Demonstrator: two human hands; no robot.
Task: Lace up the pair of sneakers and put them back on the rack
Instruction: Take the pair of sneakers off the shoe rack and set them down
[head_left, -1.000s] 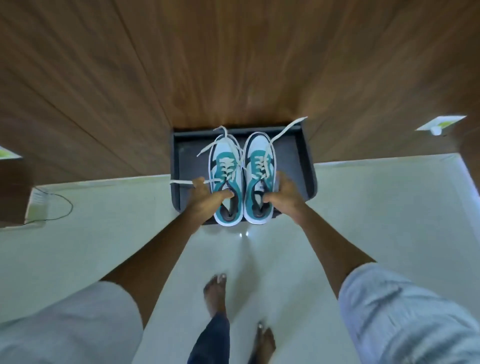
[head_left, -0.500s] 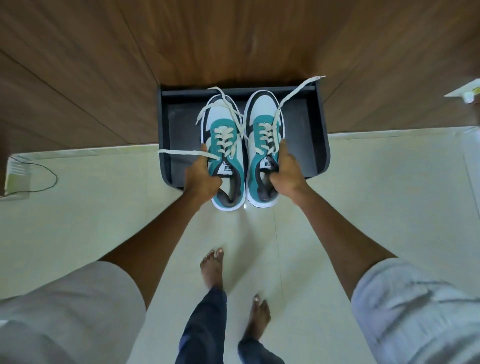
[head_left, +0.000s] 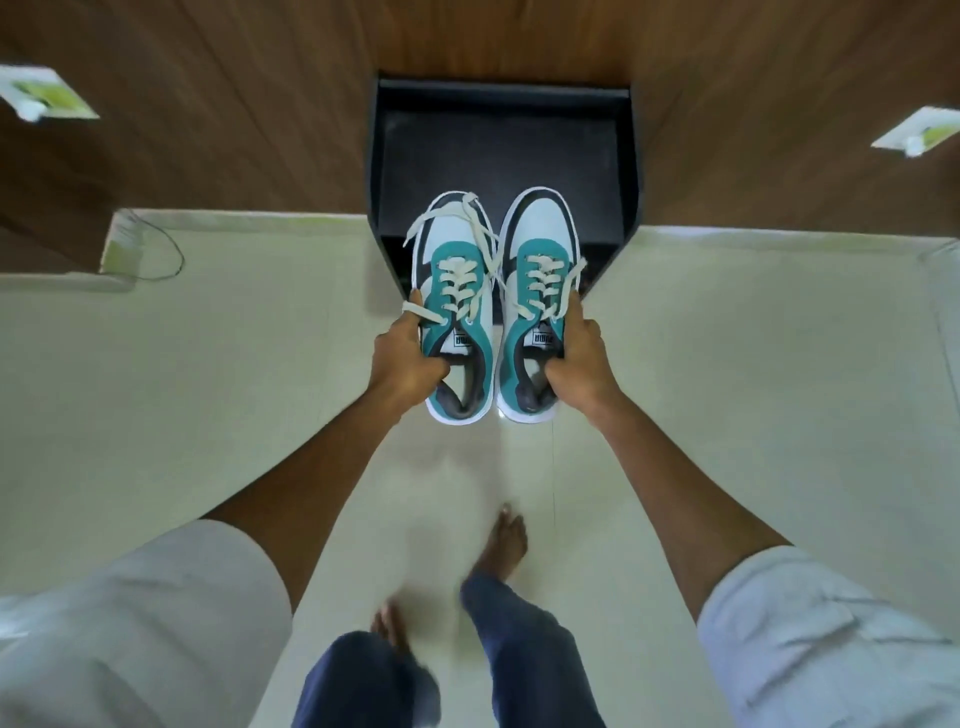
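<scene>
I hold a pair of teal, white and black sneakers side by side in the air, toes pointing away from me. My left hand (head_left: 402, 358) grips the left sneaker (head_left: 457, 291) at its collar, thumb inside the opening. My right hand (head_left: 579, 361) grips the right sneaker (head_left: 535, 280) the same way. Cream laces run through the eyelets, with loose ends draped over the toes and sides. The black rack (head_left: 501, 140) stands against the wooden wall just beyond the toes; its top shelf is bare.
Pale tiled floor (head_left: 753, 389) spreads around me. My bare feet (head_left: 506, 540) and blue trousers are below the shoes. A white box with a thin cable (head_left: 150, 249) sits at the left wall. Dark wood panelling (head_left: 234, 104) lines the wall.
The sneakers have come back from over the rack's shelf toward me, so only their toes overlap its front edge. The view has tilted, showing more of the rack. My feet have shifted.
</scene>
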